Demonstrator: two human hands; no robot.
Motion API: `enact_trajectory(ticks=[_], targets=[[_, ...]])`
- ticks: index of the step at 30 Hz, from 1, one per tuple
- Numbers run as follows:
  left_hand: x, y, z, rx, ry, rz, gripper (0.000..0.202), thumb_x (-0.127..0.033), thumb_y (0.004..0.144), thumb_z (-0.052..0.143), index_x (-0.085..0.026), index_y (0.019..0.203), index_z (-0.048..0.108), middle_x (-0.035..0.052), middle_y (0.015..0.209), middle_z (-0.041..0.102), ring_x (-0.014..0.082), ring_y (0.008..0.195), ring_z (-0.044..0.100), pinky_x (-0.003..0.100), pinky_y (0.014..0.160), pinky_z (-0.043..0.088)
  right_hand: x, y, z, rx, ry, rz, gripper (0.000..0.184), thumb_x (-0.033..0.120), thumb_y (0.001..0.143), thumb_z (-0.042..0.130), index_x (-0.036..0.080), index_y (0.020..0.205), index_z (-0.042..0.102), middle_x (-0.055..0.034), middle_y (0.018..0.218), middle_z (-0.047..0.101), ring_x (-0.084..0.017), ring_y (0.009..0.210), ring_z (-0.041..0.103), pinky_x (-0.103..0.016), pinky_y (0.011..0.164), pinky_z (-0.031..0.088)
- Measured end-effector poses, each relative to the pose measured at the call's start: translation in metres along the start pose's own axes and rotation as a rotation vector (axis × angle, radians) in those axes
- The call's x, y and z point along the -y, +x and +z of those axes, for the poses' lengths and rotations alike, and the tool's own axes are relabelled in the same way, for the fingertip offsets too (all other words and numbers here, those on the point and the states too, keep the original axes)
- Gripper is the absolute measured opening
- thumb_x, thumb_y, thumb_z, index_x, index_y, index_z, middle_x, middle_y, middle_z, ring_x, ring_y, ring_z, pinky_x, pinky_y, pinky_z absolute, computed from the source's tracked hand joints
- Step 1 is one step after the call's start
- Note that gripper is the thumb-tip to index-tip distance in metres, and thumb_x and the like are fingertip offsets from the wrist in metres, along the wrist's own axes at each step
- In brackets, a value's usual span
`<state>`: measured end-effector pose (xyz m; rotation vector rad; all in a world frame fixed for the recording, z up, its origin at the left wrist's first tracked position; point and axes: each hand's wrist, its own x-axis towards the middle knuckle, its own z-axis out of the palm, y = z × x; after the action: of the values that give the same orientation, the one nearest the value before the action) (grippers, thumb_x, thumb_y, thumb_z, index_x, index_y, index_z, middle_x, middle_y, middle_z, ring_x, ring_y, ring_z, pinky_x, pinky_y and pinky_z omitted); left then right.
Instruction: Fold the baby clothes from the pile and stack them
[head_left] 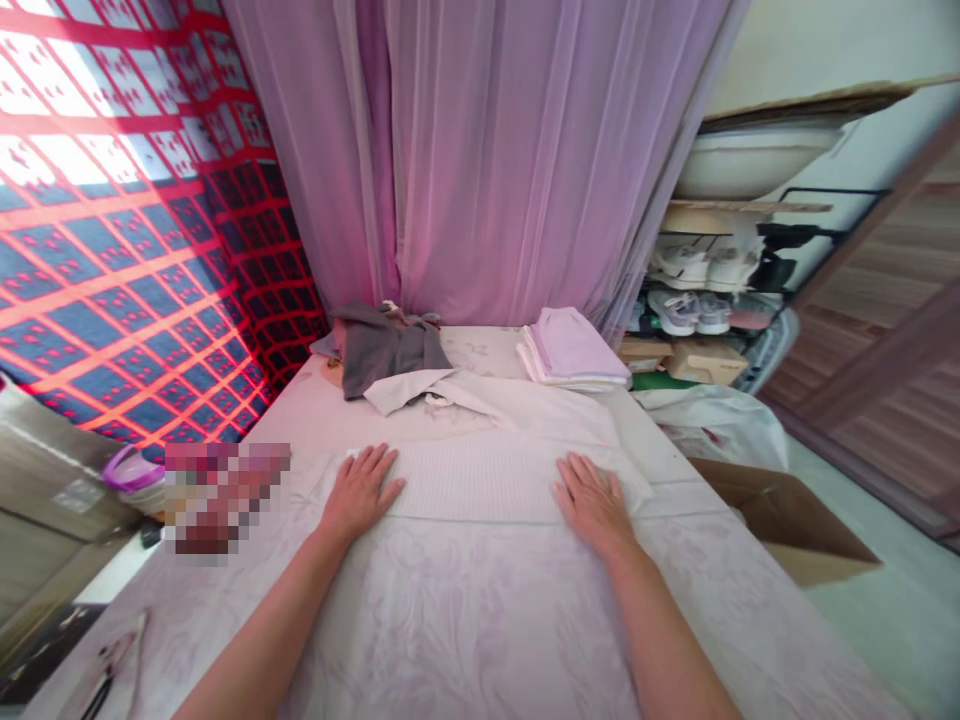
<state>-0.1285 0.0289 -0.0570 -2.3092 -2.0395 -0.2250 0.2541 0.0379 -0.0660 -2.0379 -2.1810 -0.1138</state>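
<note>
A pale, ribbed white garment (480,470) lies spread flat on the bed's floral sheet (480,620). My left hand (361,492) rests flat on its left part, fingers stretched out and slightly apart. On the garment's right part my right hand (592,503) also lies flat with straight fingers. Neither hand holds anything. Beyond the garment lies a crumpled white cloth (427,390), with a grey garment (386,348) heaped behind it.
A stack of folded pale lilac cloths (574,350) sits at the far right of the bed. A pink curtain (480,150) hangs behind. An open cardboard box (787,520) stands on the floor at right, near a shoe rack (705,290). A red-and-blue patterned cloth (112,220) covers the left wall.
</note>
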Motion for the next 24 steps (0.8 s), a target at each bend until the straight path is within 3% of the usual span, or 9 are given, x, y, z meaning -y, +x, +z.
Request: enact_trajectory(ticks=[3, 8, 12, 14, 17, 20, 24], targets=[[-0.002, -0.001, -0.002, 0.013, -0.009, -0.007, 0.055, -0.050, 0.092, 0.036, -0.023, 0.138, 0.044, 0.0074, 0.147, 0.040, 0.0280, 0.136, 0.034, 0.049, 0.110, 0.025, 0.000, 0.003, 0.010, 0.150, -0.041, 0.048, 0.054, 0.043, 0.093, 0.025, 0.024, 0.143, 0.036, -0.0064, 0.152, 0.031, -0.023, 0.139, 0.024, -0.053, 0.110, 0.017], [-0.006, -0.003, -0.003, 0.015, -0.059, -0.035, 0.053, -0.050, 0.091, 0.037, -0.025, 0.137, 0.045, 0.0068, 0.148, 0.040, 0.0283, 0.137, 0.033, 0.051, 0.110, 0.024, -0.003, 0.003, 0.011, 0.127, -0.065, 0.030, 0.055, 0.044, 0.093, 0.023, 0.025, 0.142, 0.038, -0.0066, 0.152, 0.031, -0.023, 0.139, 0.025, -0.053, 0.109, 0.021], [0.012, -0.012, -0.006, -0.048, -0.153, -0.040, 0.047, -0.041, 0.092, 0.037, -0.020, 0.130, 0.053, 0.0086, 0.139, 0.051, 0.0238, 0.130, 0.043, 0.043, 0.109, 0.031, -0.005, 0.002, 0.014, 0.087, -0.081, 0.018, 0.055, 0.044, 0.092, 0.022, 0.025, 0.140, 0.041, -0.0072, 0.150, 0.034, -0.024, 0.138, 0.028, -0.053, 0.108, 0.023], [0.031, -0.019, -0.007, -0.156, -0.165, -0.105, 0.041, -0.034, 0.092, 0.035, -0.019, 0.124, 0.058, 0.0084, 0.130, 0.059, 0.0204, 0.123, 0.050, 0.038, 0.106, 0.036, -0.006, 0.002, 0.018, 0.059, -0.078, 0.005, 0.054, 0.045, 0.092, 0.023, 0.025, 0.138, 0.043, -0.0075, 0.149, 0.036, -0.025, 0.137, 0.029, -0.053, 0.107, 0.024], [0.059, -0.031, -0.008, -0.260, -0.088, -0.321, 0.038, -0.029, 0.090, 0.036, -0.019, 0.119, 0.059, 0.0092, 0.124, 0.062, 0.0205, 0.116, 0.055, 0.037, 0.103, 0.039, -0.009, 0.002, 0.023, 0.025, -0.074, -0.003, 0.053, 0.045, 0.092, 0.024, 0.026, 0.137, 0.045, -0.0078, 0.148, 0.038, -0.025, 0.136, 0.030, -0.053, 0.107, 0.025], [0.074, -0.035, -0.005, -0.208, 0.007, -0.470, 0.040, -0.034, 0.089, 0.040, -0.014, 0.117, 0.060, 0.0142, 0.125, 0.060, 0.0244, 0.118, 0.054, 0.037, 0.101, 0.039, -0.008, 0.001, 0.022, 0.012, -0.085, 0.000, 0.052, 0.044, 0.092, 0.025, 0.025, 0.135, 0.047, -0.0077, 0.146, 0.040, -0.025, 0.135, 0.032, -0.052, 0.107, 0.026], [0.069, -0.030, -0.006, -0.164, 0.010, -0.513, 0.039, -0.033, 0.087, 0.043, -0.010, 0.114, 0.059, 0.0174, 0.124, 0.060, 0.0272, 0.118, 0.053, 0.038, 0.100, 0.038, -0.005, 0.000, 0.017, 0.023, -0.113, 0.005, 0.052, 0.043, 0.092, 0.024, 0.024, 0.135, 0.047, -0.0080, 0.146, 0.041, -0.024, 0.134, 0.033, -0.050, 0.107, 0.027]])
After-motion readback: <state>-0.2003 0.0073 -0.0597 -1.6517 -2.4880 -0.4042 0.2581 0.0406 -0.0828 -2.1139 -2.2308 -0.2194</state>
